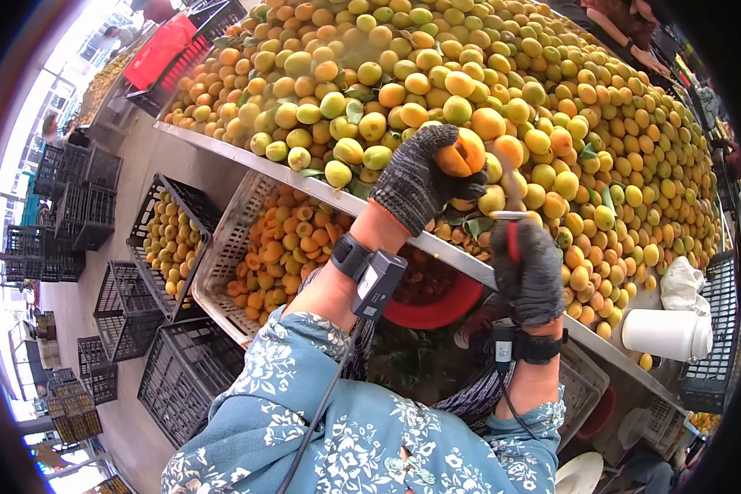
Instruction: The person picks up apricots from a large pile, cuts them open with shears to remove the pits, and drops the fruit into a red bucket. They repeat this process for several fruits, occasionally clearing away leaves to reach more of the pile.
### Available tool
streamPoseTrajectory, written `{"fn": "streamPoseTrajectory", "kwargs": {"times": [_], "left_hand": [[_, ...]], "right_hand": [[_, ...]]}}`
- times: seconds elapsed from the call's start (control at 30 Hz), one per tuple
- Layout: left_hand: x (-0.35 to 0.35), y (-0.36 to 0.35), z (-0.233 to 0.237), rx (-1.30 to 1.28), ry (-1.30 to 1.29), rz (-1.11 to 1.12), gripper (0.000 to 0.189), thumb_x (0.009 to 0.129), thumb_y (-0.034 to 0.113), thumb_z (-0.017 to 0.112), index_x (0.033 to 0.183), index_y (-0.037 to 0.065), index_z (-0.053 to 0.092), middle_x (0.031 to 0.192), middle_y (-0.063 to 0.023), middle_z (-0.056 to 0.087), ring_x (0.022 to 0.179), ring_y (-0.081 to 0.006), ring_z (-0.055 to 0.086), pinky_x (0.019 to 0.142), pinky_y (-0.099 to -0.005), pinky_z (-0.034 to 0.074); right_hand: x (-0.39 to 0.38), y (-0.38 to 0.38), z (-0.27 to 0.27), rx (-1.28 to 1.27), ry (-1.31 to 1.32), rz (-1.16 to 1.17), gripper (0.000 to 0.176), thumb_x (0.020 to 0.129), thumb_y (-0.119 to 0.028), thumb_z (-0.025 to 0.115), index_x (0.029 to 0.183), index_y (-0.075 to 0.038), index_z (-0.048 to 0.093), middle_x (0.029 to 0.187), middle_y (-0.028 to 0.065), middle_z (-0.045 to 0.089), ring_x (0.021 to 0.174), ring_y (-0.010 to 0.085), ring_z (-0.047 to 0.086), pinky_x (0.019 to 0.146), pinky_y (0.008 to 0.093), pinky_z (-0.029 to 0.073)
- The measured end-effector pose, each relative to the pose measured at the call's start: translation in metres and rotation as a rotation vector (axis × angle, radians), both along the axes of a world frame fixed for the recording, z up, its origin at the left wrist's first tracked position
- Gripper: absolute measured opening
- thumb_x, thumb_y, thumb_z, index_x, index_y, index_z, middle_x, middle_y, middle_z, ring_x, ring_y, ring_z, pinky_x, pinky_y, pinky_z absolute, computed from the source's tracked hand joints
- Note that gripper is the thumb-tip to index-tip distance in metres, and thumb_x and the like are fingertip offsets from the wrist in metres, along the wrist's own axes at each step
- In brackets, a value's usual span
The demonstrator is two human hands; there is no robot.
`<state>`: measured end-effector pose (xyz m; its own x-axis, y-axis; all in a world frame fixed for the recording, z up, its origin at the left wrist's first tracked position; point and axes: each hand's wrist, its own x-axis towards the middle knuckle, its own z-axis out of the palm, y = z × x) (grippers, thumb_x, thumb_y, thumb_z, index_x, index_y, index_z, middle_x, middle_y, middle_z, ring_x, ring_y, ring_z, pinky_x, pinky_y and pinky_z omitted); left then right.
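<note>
Dark knitted gloves are covering both hands in the head view. At the centre of the frame, the left hand (420, 183) is grasping an orange apricot (463, 154) between thumb and fingers, a dark slit showing in the fruit. Right of centre, the right hand (528, 273) is clenching a knife (514, 185) by its handle, which is showing a patch of red; the blurred blade is pointing upward near the held apricot, and whether the two are touching cannot be told. Strapped to the wrists, a left device (379, 284) and a right device (503, 342) are bearing small pale labels, their print too small to read. A fruit heap (502, 74), yellow-green to orange, is filling the upper middle and right above a metal table edge (461, 262). Left of centre, a white crate (230, 222) is holding orange fruit; beside it, a black crate (188, 198) is holding yellower ones. A red basin (436, 314) is sitting just below centre. At the right, a white container (659, 333) is lying sideways.
</note>
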<state>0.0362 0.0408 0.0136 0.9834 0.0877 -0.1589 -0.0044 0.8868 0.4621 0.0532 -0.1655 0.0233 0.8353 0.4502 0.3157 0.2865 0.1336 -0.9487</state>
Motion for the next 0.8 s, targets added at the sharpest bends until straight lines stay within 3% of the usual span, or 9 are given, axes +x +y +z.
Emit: {"fn": "streamPoseTrajectory", "kwargs": {"times": [0.03,0.23,0.33,0.43,0.53,0.57,0.6,0.63,0.8], "left_hand": [[-0.002,-0.001,0.004,-0.001,-0.002,0.004,0.025,0.085,0.025,0.063,0.103,0.007,0.059,0.099,-0.0090,0.060,0.092,-0.0246,0.062,0.068,-0.0424,0.058],[-0.007,-0.027,0.010,0.540,-0.033,-0.066,0.042,0.083,0.027,0.065,0.115,0.004,0.052,0.101,-0.0083,0.058,0.087,-0.0204,0.063,0.056,-0.0366,0.058],[-0.004,-0.040,0.014,0.647,0.017,-0.175,0.050,0.082,0.026,0.066,0.121,0.002,0.046,0.102,-0.0103,0.055,0.087,-0.0174,0.061,0.059,-0.0298,0.056],[-0.005,-0.045,0.014,0.784,-0.006,-0.146,0.046,0.082,0.024,0.066,0.118,0.000,0.049,0.107,-0.0111,0.053,0.088,-0.0159,0.059,0.068,-0.0251,0.053],[-0.003,-0.046,-0.010,0.949,-0.366,0.037,0.035,0.082,0.019,0.063,0.109,-0.003,0.056,0.111,-0.0102,0.054,0.095,-0.0184,0.060,0.071,-0.0277,0.054],[-0.004,-0.046,-0.007,0.949,-0.369,0.032,0.035,0.082,0.019,0.063,0.109,-0.003,0.056,0.111,-0.0102,0.054,0.095,-0.0184,0.060,0.071,-0.0277,0.054],[-0.005,-0.044,-0.003,0.569,-0.239,-0.052,0.036,0.082,0.018,0.061,0.110,-0.003,0.056,0.111,-0.0114,0.055,0.095,-0.0196,0.061,0.071,-0.0296,0.056],[-0.005,-0.044,0.002,0.188,-0.106,-0.131,0.036,0.082,0.017,0.059,0.112,-0.003,0.056,0.111,-0.0126,0.055,0.094,-0.0208,0.062,0.071,-0.0314,0.057],[-0.005,-0.033,0.007,0.149,-0.189,-0.193,0.049,0.082,0.019,0.061,0.123,-0.006,0.053,0.109,-0.0166,0.061,0.090,-0.0223,0.064,0.075,-0.0342,0.057]], "right_hand": [[-0.001,-0.004,0.007,0.239,0.826,0.077,0.033,0.087,-0.026,0.064,0.109,-0.002,0.058,0.074,-0.0003,0.056,0.054,0.0046,0.049,0.046,0.0155,0.036],[0.024,-0.003,0.003,0.026,0.357,-0.070,0.039,0.083,-0.021,0.066,0.114,0.001,0.058,0.064,-0.0038,0.051,0.045,0.0013,0.040,0.036,0.0163,0.027],[0.021,0.003,0.005,0.048,0.414,0.042,0.041,0.074,-0.007,0.067,0.114,-0.001,0.062,0.094,0.0044,0.065,0.079,0.0122,0.062,0.074,0.0245,0.051],[0.018,-0.002,0.016,-0.144,0.445,0.000,0.039,0.074,-0.006,0.066,0.113,0.001,0.063,0.096,0.0064,0.066,0.082,0.0139,0.062,0.075,0.0261,0.051],[0.020,-0.004,0.005,0.043,0.499,-0.027,0.039,0.072,-0.008,0.065,0.110,0.002,0.063,0.093,0.0054,0.067,0.079,0.0124,0.062,0.071,0.0239,0.051],[0.020,-0.005,0.001,0.160,0.560,-0.025,0.040,0.072,-0.008,0.065,0.110,0.002,0.063,0.092,0.0050,0.066,0.077,0.0114,0.061,0.067,0.0227,0.051],[0.022,-0.004,-0.008,0.159,0.509,-0.098,0.040,0.079,-0.019,0.063,0.115,-0.002,0.061,0.077,-0.0016,0.061,0.044,0.0039,0.043,0.041,0.0177,0.034],[0.022,-0.006,-0.011,0.160,0.507,-0.101,0.040,0.079,-0.019,0.063,0.115,-0.002,0.061,0.077,-0.0016,0.061,0.044,0.0039,0.043,0.041,0.0177,0.034],[0.021,-0.009,-0.006,0.493,0.800,-0.039,0.040,0.081,-0.021,0.060,0.116,-0.004,0.055,0.069,0.0041,0.059,0.039,0.0083,0.040,0.037,0.0207,0.035]]}}
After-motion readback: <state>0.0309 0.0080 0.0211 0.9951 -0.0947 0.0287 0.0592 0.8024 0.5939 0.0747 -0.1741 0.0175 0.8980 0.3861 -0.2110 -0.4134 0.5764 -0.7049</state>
